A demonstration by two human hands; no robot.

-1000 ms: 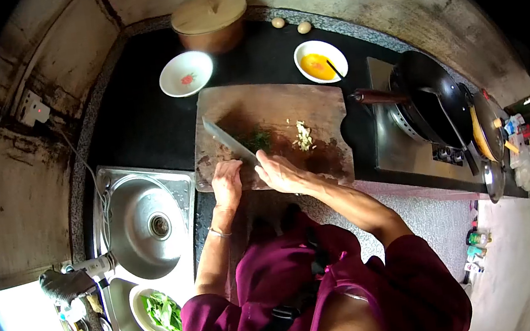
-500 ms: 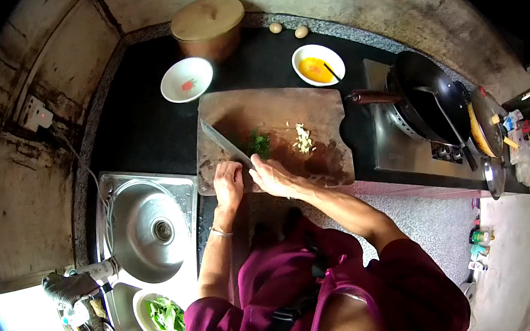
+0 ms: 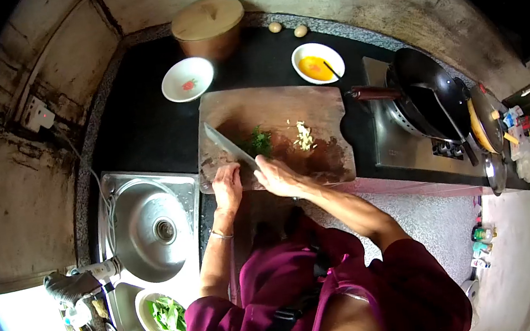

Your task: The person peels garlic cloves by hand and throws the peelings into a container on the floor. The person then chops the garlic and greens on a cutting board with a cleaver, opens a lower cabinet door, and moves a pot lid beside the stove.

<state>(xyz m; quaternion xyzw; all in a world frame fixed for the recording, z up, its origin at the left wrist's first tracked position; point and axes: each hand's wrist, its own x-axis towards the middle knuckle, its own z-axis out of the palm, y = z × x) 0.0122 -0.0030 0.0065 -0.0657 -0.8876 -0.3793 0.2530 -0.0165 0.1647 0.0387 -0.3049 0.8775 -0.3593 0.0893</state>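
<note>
In my right hand (image 3: 278,176) is the handle of a kitchen knife (image 3: 227,143), its broad blade pointing up and left over the wooden cutting board (image 3: 270,101). Chopped green herbs (image 3: 258,141) lie just right of the blade. Farther right on the board is a small heap of chopped pale garlic-like bits (image 3: 303,136). My left hand (image 3: 227,185) rests at the board's front left part with its fingers curled together. Whatever those fingers hold, if anything, is hidden.
Behind the board stand a white bowl (image 3: 187,80), a lidded pot (image 3: 210,29), two eggs (image 3: 301,30) and a bowl of beaten egg (image 3: 315,65). A wok (image 3: 429,87) sits on the stove at right. Leafy greens (image 3: 167,315) lie in a basket in the sink (image 3: 146,228).
My right hand and the knife have shifted slightly right, and a wider gap shows between my hands. The herbs and pale bits lie as before.
</note>
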